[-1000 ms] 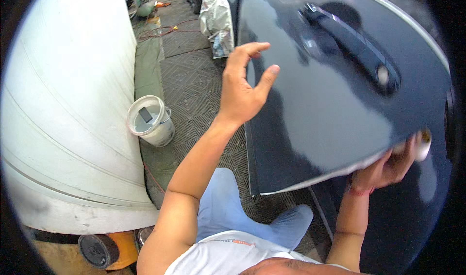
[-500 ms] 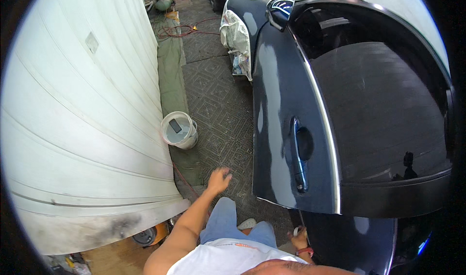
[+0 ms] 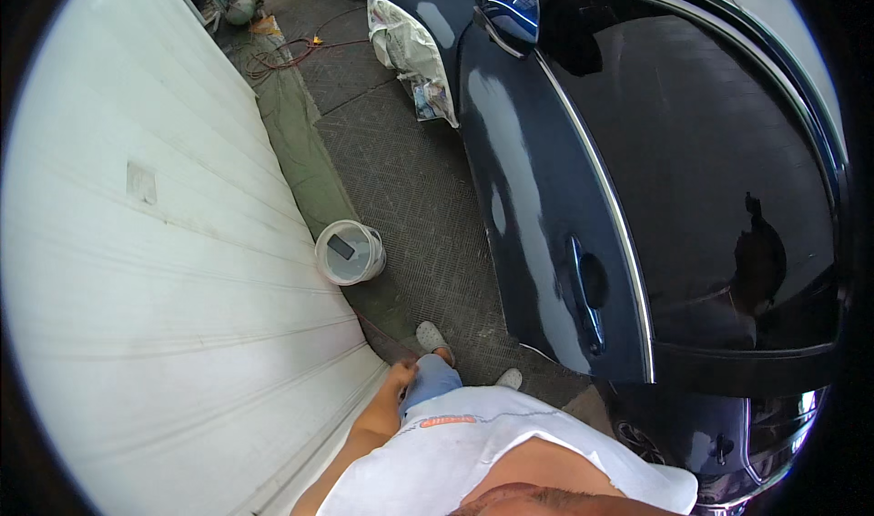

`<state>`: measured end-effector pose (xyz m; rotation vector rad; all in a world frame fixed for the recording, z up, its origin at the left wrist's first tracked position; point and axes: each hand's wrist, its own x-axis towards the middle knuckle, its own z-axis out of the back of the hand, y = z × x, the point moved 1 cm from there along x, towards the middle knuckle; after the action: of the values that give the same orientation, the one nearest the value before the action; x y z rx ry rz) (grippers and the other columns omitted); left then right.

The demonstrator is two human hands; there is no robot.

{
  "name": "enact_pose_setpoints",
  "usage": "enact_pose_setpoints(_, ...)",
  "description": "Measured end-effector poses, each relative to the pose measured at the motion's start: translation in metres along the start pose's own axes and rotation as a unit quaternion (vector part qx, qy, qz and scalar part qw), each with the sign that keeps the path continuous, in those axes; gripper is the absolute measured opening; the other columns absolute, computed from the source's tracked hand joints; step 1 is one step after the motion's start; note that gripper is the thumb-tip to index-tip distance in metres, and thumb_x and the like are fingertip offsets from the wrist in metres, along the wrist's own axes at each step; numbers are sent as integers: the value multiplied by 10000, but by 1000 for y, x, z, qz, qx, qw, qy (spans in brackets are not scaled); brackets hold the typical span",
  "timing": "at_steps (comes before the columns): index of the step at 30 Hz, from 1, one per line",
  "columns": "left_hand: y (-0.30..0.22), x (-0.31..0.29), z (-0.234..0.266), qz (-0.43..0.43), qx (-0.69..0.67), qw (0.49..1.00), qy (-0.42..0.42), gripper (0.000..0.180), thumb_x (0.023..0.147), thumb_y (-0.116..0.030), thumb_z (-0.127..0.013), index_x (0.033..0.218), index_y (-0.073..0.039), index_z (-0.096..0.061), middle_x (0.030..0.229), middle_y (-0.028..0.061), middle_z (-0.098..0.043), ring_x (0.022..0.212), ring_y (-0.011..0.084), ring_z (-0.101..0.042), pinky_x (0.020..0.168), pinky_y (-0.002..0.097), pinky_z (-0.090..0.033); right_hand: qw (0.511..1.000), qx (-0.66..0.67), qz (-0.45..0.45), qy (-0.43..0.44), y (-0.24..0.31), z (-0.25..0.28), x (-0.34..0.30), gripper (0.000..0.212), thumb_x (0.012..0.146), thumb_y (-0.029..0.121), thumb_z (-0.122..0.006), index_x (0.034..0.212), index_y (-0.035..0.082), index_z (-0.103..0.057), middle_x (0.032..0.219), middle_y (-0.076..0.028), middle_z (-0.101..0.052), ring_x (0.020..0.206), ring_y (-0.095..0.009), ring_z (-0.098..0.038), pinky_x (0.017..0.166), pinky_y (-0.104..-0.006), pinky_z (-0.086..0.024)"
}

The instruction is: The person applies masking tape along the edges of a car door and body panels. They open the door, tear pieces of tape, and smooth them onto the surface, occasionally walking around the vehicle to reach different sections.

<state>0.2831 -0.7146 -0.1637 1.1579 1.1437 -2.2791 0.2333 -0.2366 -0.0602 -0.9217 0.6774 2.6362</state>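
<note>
My left hand (image 3: 403, 375) hangs low beside my left thigh, close to the white wall sheeting. Its fingers are small and partly turned away, so I cannot tell if they are open or closed. My right hand is out of view. To my right stands a dark blue car door (image 3: 492, 179) with dull grey patches along its side. It has a shiny handle (image 3: 585, 293) and a mirror (image 3: 512, 11). Nearest my left hand, by the wall, is a white bucket (image 3: 377, 259) with greyish liquid and a dark rectangular slab (image 3: 340, 247) inside.
White sheeting (image 3: 182, 270) forms the left side. A green cloth strip (image 3: 300, 161) runs along its foot. Dark patterned matting (image 3: 401, 179) covers the floor. Ahead lie a red hose (image 3: 282, 59) and masking film (image 3: 410, 47) over the front wheel area. A rear car panel (image 3: 701, 434) is behind the door.
My body has turned and shifted. My left hand has dropped back to my thigh. My right hand, earlier beside the car with a small white round thing at it, has left view.
</note>
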Motion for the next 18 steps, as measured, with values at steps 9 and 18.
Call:
enact_pose_setpoints(9,-123,53,281,-7,-31,975,-219,457,1003,-318,-717,1313,17,-683,1190,221,-760,1113,313,-733,996,396,-550,935,96,341,15,411,110,125,625,912,330,-753,1387,0,-516,1309,-312,-635,1251,-478,-612,1064,-559,-485)
enact_pose_setpoints(18,-178,144,352,2,6,992,-129,485,996,-303,-716,1341,33,-659,1230,236,-748,1178,329,-715,1035,399,-536,982,64,176,13,396,92,292,520,939,320,-726,1333,21,-567,1247,-303,-671,1205,-477,-644,1031,-570,-511)
